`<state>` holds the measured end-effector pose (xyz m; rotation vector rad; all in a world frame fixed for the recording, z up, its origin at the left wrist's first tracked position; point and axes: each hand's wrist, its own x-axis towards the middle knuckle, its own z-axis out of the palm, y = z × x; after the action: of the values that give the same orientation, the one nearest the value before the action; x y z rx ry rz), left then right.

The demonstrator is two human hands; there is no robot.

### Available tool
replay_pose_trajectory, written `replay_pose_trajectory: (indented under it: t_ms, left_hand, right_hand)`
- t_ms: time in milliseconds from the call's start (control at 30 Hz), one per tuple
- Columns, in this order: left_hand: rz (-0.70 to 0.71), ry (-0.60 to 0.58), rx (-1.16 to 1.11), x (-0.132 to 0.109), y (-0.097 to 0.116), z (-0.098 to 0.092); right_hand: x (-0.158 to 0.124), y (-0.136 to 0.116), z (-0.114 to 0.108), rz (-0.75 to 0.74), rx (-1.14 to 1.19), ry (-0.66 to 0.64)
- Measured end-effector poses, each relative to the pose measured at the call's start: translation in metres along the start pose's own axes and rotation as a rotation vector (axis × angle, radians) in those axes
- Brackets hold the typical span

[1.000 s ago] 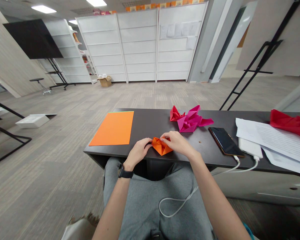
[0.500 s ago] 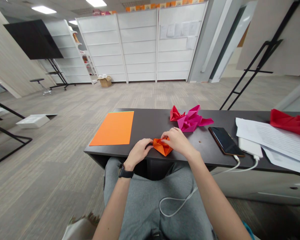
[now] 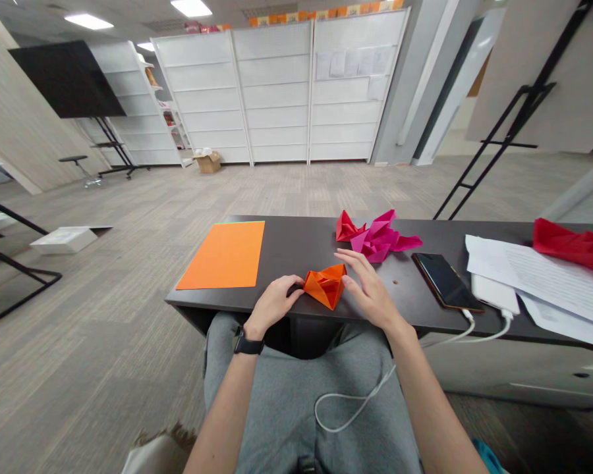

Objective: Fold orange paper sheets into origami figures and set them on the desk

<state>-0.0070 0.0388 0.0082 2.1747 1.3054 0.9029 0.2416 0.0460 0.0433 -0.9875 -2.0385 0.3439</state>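
A person sits at a dark desk [image 3: 296, 240] with a small orange folded paper [image 3: 325, 288] in front of them, close to the near edge. The left hand [image 3: 275, 301] pinches the paper's left corner between thumb and fingers, and a black watch [image 3: 248, 343] is on that wrist. The right hand [image 3: 373, 296] is open, with its fingers spread out and its thumb up against the paper's right side; whether the thumb really touches is hard to tell. Just past the right fingertips lies a pink folded paper [image 3: 378, 238], so that side is a bit crowded. A red folded paper [image 3: 347, 227] sits right beside the pink one, on its left. Over on the desk's left end is a flat orange sheet [image 3: 225, 257], with a thin green edge peeking out at the back. To the right of the right hand lies a black phone [image 3: 443, 282], then a white power bank [image 3: 494, 294], both with white plugs in them. Next come printed pages [image 3: 548, 270], with a red thing [image 3: 573, 245] on top. A white cord [image 3: 348, 398] makes a loop over the person's gray pants [image 3: 286, 401].
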Motion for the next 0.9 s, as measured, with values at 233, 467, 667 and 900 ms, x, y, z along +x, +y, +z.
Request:
replay_pose_trajectory:
  t_ms: [233,467,667,900]
  left_hand:
    - [-0.032,0.060,-0.055,0.001,0.002,0.002]
    - [0.020,0.112,-0.001,0.004,-0.001,0.006]
    - [-0.002,0.139,-0.006,0.006,-0.006,0.011]
    - [-0.013,0.137,0.007,0.004,-0.014,0.015]
  right_hand:
    - [-0.029,0.041,0.005,0.209,0.043,-0.103]
    - [-0.028,0.037,0.010,0.257,0.109,-0.099]
    - [-0.026,0.038,0.008,0.237,0.135,-0.021]
    - [-0.015,0.054,0.004,0.231,-0.044,0.088]
